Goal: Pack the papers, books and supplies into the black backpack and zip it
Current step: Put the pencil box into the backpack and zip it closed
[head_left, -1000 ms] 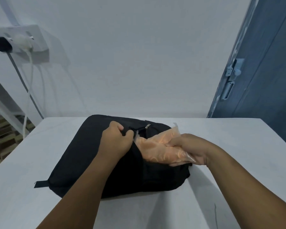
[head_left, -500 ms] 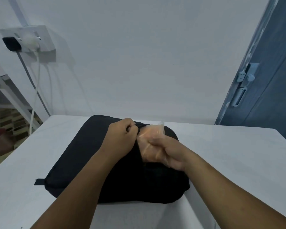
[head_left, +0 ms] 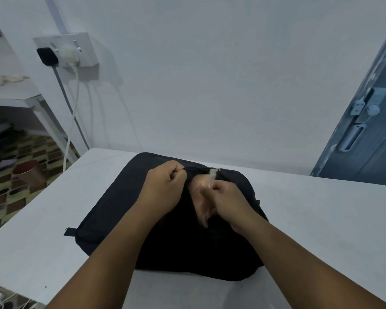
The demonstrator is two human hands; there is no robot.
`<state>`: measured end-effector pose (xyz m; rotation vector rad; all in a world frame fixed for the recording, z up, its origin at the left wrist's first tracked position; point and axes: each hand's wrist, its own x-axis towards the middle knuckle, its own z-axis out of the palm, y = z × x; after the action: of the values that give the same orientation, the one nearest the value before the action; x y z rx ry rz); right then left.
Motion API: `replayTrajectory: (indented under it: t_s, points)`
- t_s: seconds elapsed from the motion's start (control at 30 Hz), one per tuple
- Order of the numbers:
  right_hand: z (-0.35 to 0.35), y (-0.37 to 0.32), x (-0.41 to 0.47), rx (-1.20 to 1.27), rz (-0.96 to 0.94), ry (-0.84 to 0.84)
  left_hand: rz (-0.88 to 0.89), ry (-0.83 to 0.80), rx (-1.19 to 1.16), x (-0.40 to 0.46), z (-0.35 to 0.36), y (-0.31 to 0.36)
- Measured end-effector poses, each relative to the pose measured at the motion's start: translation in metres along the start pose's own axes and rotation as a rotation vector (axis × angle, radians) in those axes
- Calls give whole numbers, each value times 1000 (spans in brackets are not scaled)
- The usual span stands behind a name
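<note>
Stuffing step, by the look of it: left hand (head_left: 165, 186) pinching back the black backpack (head_left: 120, 206) opening's edge, right hand (head_left: 227, 201) curled round a clear plastic pouch (head_left: 201, 186) half sunk beneath its fingertips, next likely needing a deeper push, then zipping.

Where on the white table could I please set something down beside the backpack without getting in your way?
The white table is bare right of the black backpack, out to the blue door side, and also left of it toward the tiled floor. It is crowded at the bag's opening, where the left hand and right hand work a clear plastic pouch.
</note>
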<state>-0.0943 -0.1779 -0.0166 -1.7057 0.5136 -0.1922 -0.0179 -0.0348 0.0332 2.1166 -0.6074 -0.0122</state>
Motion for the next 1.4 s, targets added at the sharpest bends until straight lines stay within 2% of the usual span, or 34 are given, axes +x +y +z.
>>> replayTrajectory:
  t_s: [0.1,0.27,0.37,0.5,0.6,0.67,0.73,0.8,0.9,1.07,1.17,1.23,1.33,1.4]
  points:
    - [13,-7,4,-13,-35,-132,52,-16,-3,-1,4,5]
    - [16,-22,22,-137,66,-190,133,-63,0,-1,-1,8]
    - [12,-16,28,-79,107,-77,182,-53,-16,-1,-2,8]
    - [0,0,25,-431,-148,205,218,-172,9,-5,2,0]
    - [-13,9,8,-355,-173,142,250,-277,55,-8,5,-6]
    - [-23,13,-6,-248,-115,73,257,-276,149,-6,8,-10]
    - [-27,15,-18,-131,-75,-24,305,-201,246,-2,15,-17]
    - [-22,18,-21,-192,-123,-122,378,-153,283,2,23,-23]
    - [-10,24,-12,-343,-174,-204,379,-254,407,8,34,-26]
    - [-41,28,6,-384,-128,-147,356,-390,681,5,42,-34]
    - [-58,32,22,-266,-92,142,390,-396,869,0,49,-34]
    - [-59,33,38,-297,-169,240,398,-420,945,0,53,-31]
    - [-51,32,62,-558,-302,105,415,-474,1014,1,55,-25]
    - [-45,37,72,-679,-273,5,428,-488,1034,1,55,-25]
